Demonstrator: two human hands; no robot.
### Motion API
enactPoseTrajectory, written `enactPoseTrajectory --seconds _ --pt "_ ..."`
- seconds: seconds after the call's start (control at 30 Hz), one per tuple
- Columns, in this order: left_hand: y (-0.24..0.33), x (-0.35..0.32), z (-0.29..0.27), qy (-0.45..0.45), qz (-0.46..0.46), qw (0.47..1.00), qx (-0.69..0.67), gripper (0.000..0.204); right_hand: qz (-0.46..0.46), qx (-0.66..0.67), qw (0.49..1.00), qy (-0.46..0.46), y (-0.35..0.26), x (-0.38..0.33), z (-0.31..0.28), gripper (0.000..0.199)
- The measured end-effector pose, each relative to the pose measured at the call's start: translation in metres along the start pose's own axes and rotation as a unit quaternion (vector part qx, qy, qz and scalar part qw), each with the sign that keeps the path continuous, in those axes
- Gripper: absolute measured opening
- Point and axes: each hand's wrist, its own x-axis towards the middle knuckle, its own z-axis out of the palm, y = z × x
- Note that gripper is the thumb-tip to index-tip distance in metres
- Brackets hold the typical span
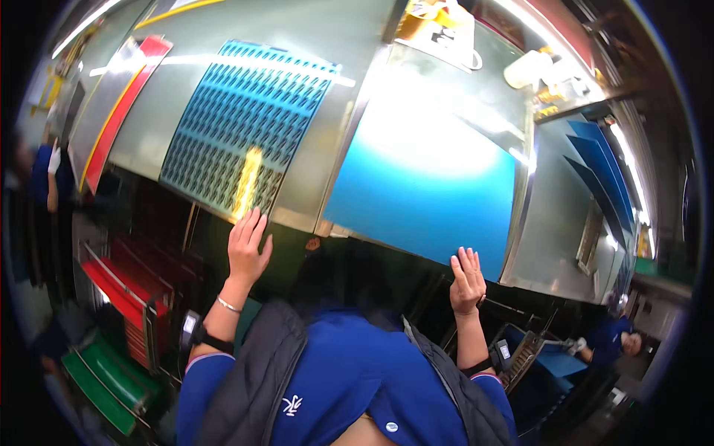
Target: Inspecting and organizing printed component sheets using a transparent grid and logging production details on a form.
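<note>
My left hand [248, 245] lies open at the near edge of a blue panel [256, 97] covered with rows of small dark marks or slots; its fingertips meet the lower right part of that edge. Bright yellow light reflects off the panel just above them. My right hand [467, 282] is open too, its fingers stretched over the near right corner of a plain blue sheet [424, 197]. That sheet lies flat on the metal table, its far part washed out by glare. Neither hand is closed around anything.
A red-edged panel [123, 111] lies at the far left. Red trays [126, 297] and a green tray [108, 379] stand below on the left. Blue sheets [602, 171] lean at the right. A white bag [439, 37] is at the back. Other people [613, 338] stand at both sides.
</note>
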Motion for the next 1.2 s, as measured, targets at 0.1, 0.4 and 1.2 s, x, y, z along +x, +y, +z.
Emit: enactPoseTrajectory --seconds 0.1,0.4,1.2 --pt "0.005 0.005 0.0 0.009 0.017 1.0 0.015 0.043 0.013 -0.004 1.0 0.009 -0.001 -0.013 -0.001 0.037" --pt "0.009 0.01 -0.006 0.026 0.021 0.999 0.015 0.034 0.022 0.03 0.999 0.008 -0.007 -0.026 -0.008 0.037" --pt "-0.001 0.001 -0.003 0.113 0.007 0.993 -0.011 0.031 -0.052 -0.01 0.998 0.045 0.003 0.007 -0.02 0.03"
